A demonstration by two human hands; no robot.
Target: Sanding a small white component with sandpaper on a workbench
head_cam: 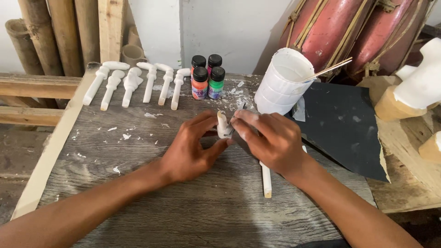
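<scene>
Both hands' fingers (216, 123) pinch one white carved piece (223, 126) between them.

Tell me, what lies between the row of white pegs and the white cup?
In the head view, four small paint bottles stand between the row of white pegs and the white cup, with white flakes scattered around them.

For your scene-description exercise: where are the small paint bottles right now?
In the head view, the four paint bottles stand at the table's far edge, between the row of white pegs and the white cup.

White peg's (222, 125) middle behind fingers (250, 120)
</scene>
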